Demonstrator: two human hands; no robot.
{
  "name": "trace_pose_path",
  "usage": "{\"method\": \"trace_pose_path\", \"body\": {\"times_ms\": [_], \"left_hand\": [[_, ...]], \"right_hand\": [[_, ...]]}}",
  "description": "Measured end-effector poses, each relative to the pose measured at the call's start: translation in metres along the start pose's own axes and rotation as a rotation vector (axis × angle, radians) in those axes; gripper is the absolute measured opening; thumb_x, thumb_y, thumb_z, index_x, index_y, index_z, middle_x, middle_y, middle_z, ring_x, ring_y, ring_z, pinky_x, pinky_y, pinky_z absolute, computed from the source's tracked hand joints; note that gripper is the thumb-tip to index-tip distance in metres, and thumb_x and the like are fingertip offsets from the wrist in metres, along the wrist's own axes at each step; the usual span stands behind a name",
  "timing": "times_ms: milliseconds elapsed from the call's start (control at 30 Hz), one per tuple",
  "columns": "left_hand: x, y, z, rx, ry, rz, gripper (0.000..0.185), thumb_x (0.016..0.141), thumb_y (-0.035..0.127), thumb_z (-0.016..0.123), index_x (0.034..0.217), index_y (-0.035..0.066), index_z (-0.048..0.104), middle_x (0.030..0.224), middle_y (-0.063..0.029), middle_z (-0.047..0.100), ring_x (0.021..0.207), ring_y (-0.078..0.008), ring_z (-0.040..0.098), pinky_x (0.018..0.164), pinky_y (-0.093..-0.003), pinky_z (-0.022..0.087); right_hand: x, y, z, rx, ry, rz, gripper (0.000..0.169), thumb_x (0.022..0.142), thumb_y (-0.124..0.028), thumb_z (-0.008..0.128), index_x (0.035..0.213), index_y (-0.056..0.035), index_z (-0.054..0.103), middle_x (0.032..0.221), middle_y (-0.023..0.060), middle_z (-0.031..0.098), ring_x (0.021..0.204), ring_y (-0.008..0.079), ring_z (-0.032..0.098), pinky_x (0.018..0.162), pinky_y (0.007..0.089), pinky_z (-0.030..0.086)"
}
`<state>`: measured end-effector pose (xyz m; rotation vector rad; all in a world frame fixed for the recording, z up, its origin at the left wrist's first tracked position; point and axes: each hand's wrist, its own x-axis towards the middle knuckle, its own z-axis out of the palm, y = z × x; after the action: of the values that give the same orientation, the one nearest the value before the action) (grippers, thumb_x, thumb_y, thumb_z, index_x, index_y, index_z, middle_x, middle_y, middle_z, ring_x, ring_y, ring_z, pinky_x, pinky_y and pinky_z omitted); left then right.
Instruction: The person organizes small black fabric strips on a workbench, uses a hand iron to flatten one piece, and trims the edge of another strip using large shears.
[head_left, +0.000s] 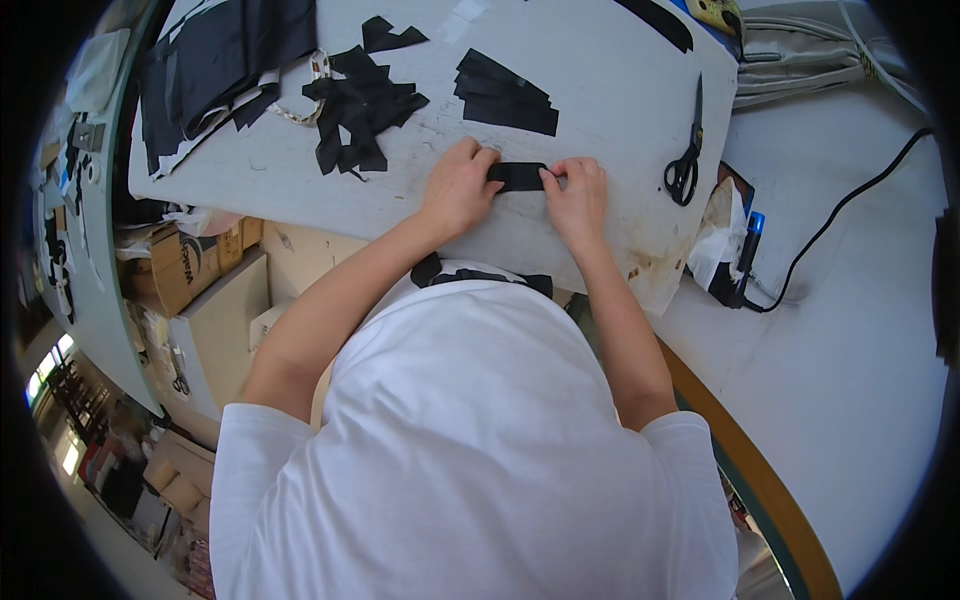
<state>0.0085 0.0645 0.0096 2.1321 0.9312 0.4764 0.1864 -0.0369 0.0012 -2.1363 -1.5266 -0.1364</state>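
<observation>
A small black fabric strip (519, 177) lies flat on the pale covered table (420, 206) between my hands. My left hand (463, 184) pinches its left end with thumb and fingers. At its right end, the thumb and fingertips of my right hand (576, 191) grip the edge. Just beyond my hands, several black fabric pieces (506, 97) lie overlapped in a fan. Farther left is a loose heap of black cut pieces (364, 105), with one notched piece (390, 36) above it.
Black-handled scissors (681, 176) lie near the table's right edge, below a curved black piece (660, 22). Large folded black fabric (225, 67) covers the back left corner. A blue-and-black tool (750, 247) with a black cable stands right of the table. Cardboard boxes (184, 262) sit below left.
</observation>
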Motion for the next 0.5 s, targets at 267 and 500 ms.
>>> {"method": "trace_pose_path", "body": {"times_ms": [267,500], "left_hand": [[0.010,-0.004,-0.024,-0.636,-0.267,-0.603,0.017,0.086,0.011,0.072,0.080,0.004,0.058,0.082,-0.0096,0.061,0.078,-0.0241,0.065,0.063,-0.0348,0.054],[-0.003,-0.020,-0.044,-1.276,-0.233,-1.141,0.016,0.096,0.004,0.055,0.111,-0.002,0.055,0.103,-0.0217,0.068,0.086,-0.0271,0.072,0.067,-0.0340,0.062]], "right_hand": [[-0.008,-0.013,-0.032,0.959,-0.452,0.993,0.017,0.095,-0.019,0.070,0.103,-0.0045,0.065,0.074,0.0027,0.065,0.062,0.0123,0.062,0.054,0.0253,0.048],[-0.028,-0.024,-0.020,1.586,-0.482,1.444,0.021,0.099,-0.016,0.063,0.116,-0.0035,0.061,0.095,0.0073,0.071,0.075,0.0118,0.066,0.061,0.0210,0.052]]}}
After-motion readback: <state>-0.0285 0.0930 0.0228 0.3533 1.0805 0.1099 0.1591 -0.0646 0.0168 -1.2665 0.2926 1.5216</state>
